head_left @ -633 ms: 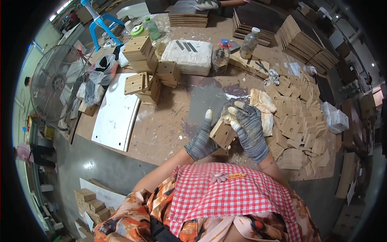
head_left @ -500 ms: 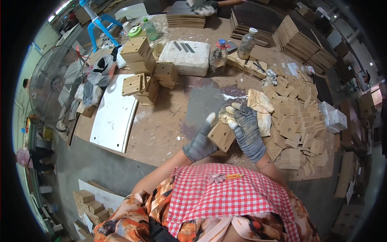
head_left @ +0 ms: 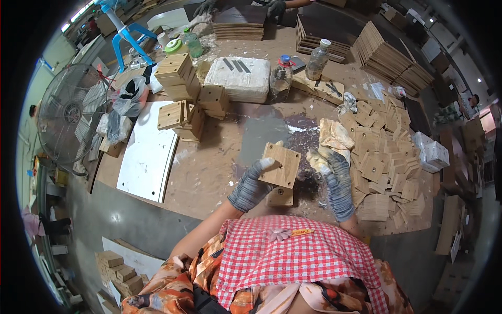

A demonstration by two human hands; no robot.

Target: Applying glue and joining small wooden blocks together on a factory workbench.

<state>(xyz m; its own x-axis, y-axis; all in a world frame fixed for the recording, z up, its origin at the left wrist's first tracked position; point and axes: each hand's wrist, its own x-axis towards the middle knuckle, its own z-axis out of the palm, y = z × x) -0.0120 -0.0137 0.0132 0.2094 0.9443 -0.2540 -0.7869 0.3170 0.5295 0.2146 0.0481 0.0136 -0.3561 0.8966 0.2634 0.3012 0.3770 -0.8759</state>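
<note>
My left hand [head_left: 250,187], in a grey knitted glove with pale fingertips, grips a square wooden plate [head_left: 280,165] with small holes near its corners. The plate is held up with its broad face toward me. Below it, another wooden plate [head_left: 281,197] lies near the table's front edge, partly covered. To the right, apart from the held plate, my gloved right hand [head_left: 336,180] has its fingers curled. Yellowish, stained material shows at its fingertips; whether that is a rag or the glove itself I cannot tell. A stained cloth [head_left: 334,134] lies just beyond this hand.
Loose wooden pieces [head_left: 384,152] are heaped at the right. Stacked wooden blocks [head_left: 178,78], a white wrapped block [head_left: 238,78] and two bottles [head_left: 282,78] stand farther back. A white board [head_left: 149,152] and a fan [head_left: 73,112] are at the left. Another person's gloved hands [head_left: 204,13] show at the far edge.
My left hand has turned and raised the wooden plate, so its broad face shows. My right hand has drawn away from it to the right. The other person's hands have shifted.
</note>
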